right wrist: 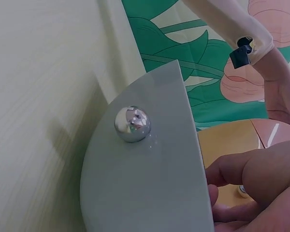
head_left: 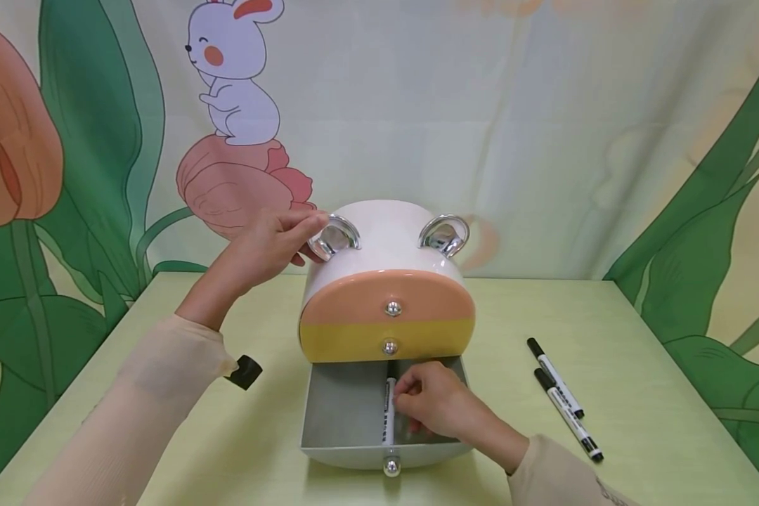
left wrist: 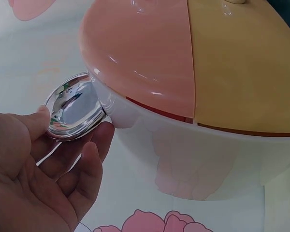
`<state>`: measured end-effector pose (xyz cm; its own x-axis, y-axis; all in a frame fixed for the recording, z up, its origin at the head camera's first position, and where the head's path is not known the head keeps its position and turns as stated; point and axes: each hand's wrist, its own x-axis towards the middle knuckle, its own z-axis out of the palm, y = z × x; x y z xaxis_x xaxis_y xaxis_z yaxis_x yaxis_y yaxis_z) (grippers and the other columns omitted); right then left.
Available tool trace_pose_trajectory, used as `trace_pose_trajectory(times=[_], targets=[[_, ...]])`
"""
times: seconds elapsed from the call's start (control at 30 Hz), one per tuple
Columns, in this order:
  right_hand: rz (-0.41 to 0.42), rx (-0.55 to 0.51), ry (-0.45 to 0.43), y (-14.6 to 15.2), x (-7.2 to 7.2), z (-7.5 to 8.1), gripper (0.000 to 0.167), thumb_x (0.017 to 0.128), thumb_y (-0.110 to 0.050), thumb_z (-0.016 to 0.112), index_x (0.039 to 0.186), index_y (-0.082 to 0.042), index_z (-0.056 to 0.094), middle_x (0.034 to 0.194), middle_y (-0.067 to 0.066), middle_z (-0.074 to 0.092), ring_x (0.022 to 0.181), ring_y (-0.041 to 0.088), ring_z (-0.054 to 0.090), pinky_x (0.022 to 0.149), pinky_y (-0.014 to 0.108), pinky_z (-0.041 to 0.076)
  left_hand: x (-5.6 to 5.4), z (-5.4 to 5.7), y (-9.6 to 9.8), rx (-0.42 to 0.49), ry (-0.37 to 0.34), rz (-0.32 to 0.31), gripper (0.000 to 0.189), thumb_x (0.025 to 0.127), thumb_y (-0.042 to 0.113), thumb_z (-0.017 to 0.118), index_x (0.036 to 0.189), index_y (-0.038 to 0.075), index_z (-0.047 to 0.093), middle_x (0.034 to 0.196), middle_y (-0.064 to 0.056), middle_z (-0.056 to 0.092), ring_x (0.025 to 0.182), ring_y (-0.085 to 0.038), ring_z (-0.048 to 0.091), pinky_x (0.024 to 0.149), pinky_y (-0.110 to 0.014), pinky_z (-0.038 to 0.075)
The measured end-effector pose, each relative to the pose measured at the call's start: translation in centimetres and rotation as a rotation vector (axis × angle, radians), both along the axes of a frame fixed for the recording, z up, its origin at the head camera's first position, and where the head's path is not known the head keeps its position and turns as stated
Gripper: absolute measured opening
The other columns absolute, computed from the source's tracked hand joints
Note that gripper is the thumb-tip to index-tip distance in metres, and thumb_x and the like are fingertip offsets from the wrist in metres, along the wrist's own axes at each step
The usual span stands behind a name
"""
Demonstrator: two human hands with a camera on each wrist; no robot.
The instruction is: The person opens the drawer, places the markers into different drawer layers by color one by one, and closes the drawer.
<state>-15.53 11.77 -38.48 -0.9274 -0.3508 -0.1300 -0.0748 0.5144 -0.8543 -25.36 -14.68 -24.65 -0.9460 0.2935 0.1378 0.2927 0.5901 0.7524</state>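
A rounded white cabinet [head_left: 386, 221] with an orange and a yellow drawer front stands on the table, its grey bottom drawer [head_left: 344, 404] pulled out. My left hand [head_left: 268, 242] holds the silver ear-shaped ring [left wrist: 75, 107] on the cabinet's left side between thumb and fingers. Inside the grey drawer is a white marker [head_left: 388, 414] with a black cap, pointing front to back. My right hand [head_left: 436, 400] reaches in from the right, its bent thumb and forefinger pinching the marker's side. In the right wrist view the drawer front [right wrist: 150, 179] hides the marker.
Two more black-capped markers, one farther back [head_left: 556, 376] and one nearer [head_left: 569, 414], lie side by side on the table right of the cabinet. A second silver ear [head_left: 445, 235] sticks out on the cabinet's right. Behind the table hangs a printed cloth [head_left: 379, 105].
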Motion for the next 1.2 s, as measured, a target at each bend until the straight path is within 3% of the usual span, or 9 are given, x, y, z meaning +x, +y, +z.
trace_pose_trajectory(times=[0.27,0.43,0.73,0.93,1.2], targets=[[-0.005,-0.007,0.000,1.5,0.3,0.5,0.009,0.097,-0.005,0.066,0.097,0.001,0.072,0.075,0.008,0.066,0.056,0.017,0.059,0.049,0.027,0.046,0.0,0.0,0.2,0.019,0.014,-0.002,0.045,0.108,0.043,0.054,0.135,0.011,0.070,0.119,-0.013,0.063,0.100,-0.031,0.067,0.094,-0.041,0.056],[-0.056,-0.024,0.021,2.6,1.0,1.4,0.010,0.096,-0.006,0.067,0.100,0.001,0.073,0.081,0.007,0.068,0.062,0.022,0.065,0.050,0.027,0.046,0.1,0.0,0.2,0.014,0.037,0.005,0.043,0.108,0.043,0.054,0.132,0.012,0.071,0.122,-0.011,0.064,0.101,-0.029,0.067,0.095,-0.042,0.056],[-0.161,-0.009,0.095,6.2,2.1,2.7,0.012,0.098,-0.012,0.067,0.105,-0.005,0.075,0.075,0.006,0.066,0.064,0.019,0.061,0.051,0.027,0.045,0.2,-0.1,0.0,0.024,0.085,-0.022,0.042,0.108,0.040,0.054,0.137,0.014,0.069,0.132,-0.008,0.065,0.098,-0.027,0.069,0.092,-0.039,0.057],[-0.214,0.051,0.136,9.7,2.8,3.4,0.014,0.099,-0.017,0.068,0.108,-0.009,0.075,0.084,0.002,0.067,0.074,0.019,0.063,0.066,0.032,0.049,0.2,0.0,0.1,0.015,0.115,-0.045,0.041,0.108,0.035,0.056,0.147,0.022,0.061,0.128,-0.010,0.068,0.092,-0.027,0.071,0.081,-0.031,0.058],[-0.256,0.132,0.094,14.0,3.0,3.7,0.028,0.103,-0.025,0.066,0.122,-0.005,0.071,0.099,0.003,0.070,0.085,0.020,0.063,0.076,0.036,0.049,0.4,0.4,0.4,-0.010,0.145,-0.038,0.038,0.109,0.033,0.056,0.143,0.019,0.065,0.119,-0.010,0.070,0.091,-0.028,0.067,0.076,-0.031,0.056]])
